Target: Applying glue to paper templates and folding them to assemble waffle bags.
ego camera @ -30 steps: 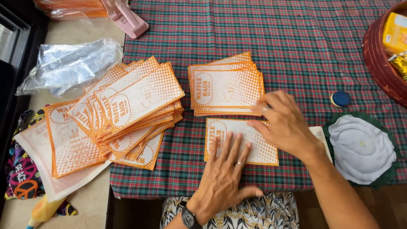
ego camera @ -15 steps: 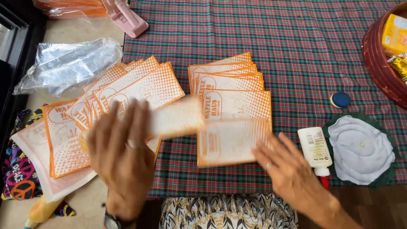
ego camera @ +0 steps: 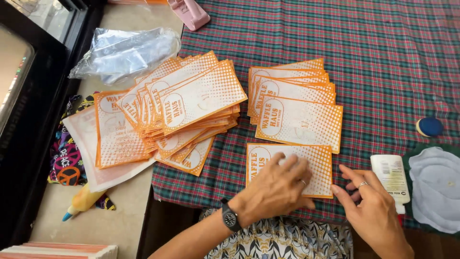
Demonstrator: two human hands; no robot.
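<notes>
now both hands flat on one orange bag.

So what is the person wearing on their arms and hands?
The left hand has a dark wristwatch with a round face on the wrist and a thin ring on one finger. The right hand wears a silver-looking ring too. Both forearms are bare, with no sleeves showing. Below them you can see patterned clothing in white, blue and yellow.

2 card stacks, 1 glue btl, 2 hands
</notes>
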